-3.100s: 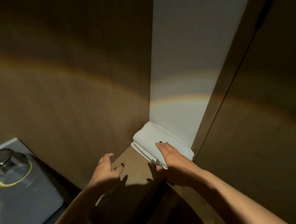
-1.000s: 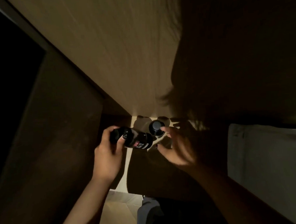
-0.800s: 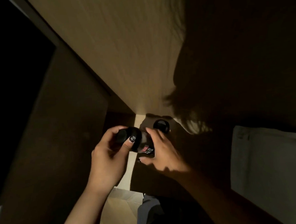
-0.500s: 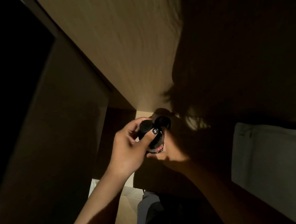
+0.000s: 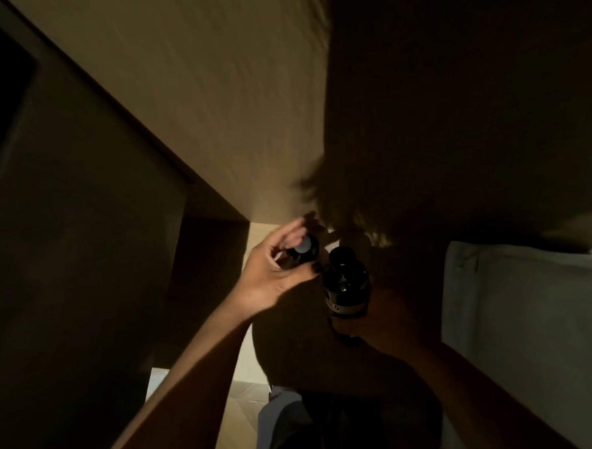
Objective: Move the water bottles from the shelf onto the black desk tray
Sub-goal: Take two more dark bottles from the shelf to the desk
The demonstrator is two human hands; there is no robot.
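1. Nearest the camera, the right hand [image 5: 392,319] is sitting deep in shadow, wrapping the lower body of a dark, round-shouldered water bottle with a pale label band [image 5: 345,285]. Its fingers are curling around the bottle, though how firmly cannot be told in the gloom.
2. Just beyond, the left hand [image 5: 273,273] is closing loosely around the neck of a second dark bottle with a greyish round cap [image 5: 302,249]; the thumb and fingers are bending about the neck, with the upper fingers spreading a little.
3. Both bottles are standing upright and almost touching, in the hands, over the pale wooden shelf surface [image 5: 259,236]. The black desk tray is not in view.
4. Judging by shape, each bottle is looking rigid, smooth and moderately heavy if full; whether glass or plastic cannot be told. Holding round the body below the shoulder is seeming safer than the narrow neck.
5. Farther right, folded white cloth [image 5: 532,315] is lying in dim light.
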